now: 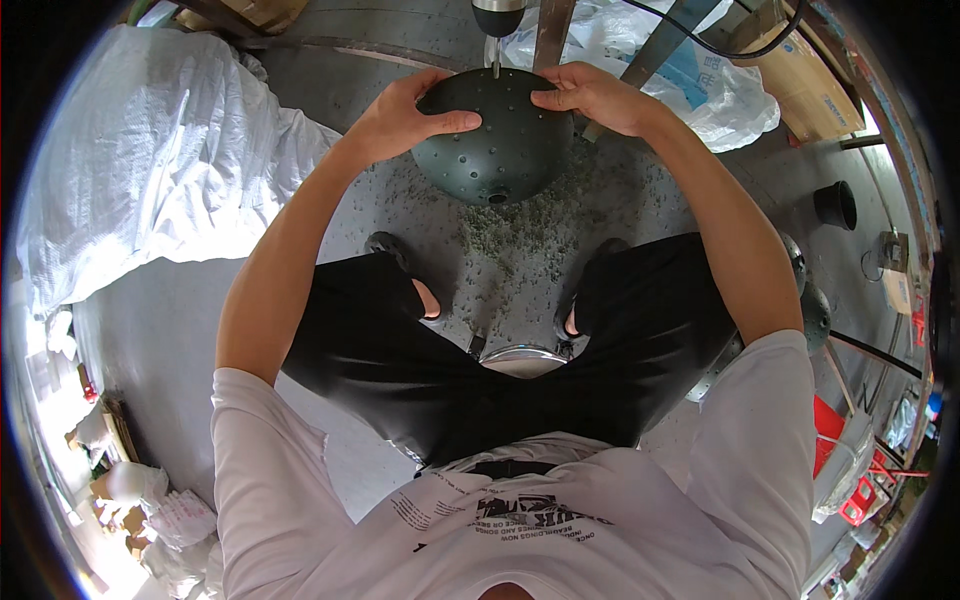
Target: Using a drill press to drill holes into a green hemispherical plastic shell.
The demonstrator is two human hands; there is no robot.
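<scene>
Between my two hands is a round dark green shell, dotted with many small holes or dimples and with one larger dark hole at its near end. My left hand grips its left side, thumb on the near face and fingers toward the back. On the right side my right hand holds it the same way, thumb along the upper edge. A drill chuck hangs above the shell, and its thin bit reaches down to the shell's top edge. Whether the bit is inside a hole I cannot tell.
Green shavings litter the grey floor under the shell, between my feet. A large white sack lies left. To the right are a clear plastic bag, a cardboard box, a black bucket and more dotted shells.
</scene>
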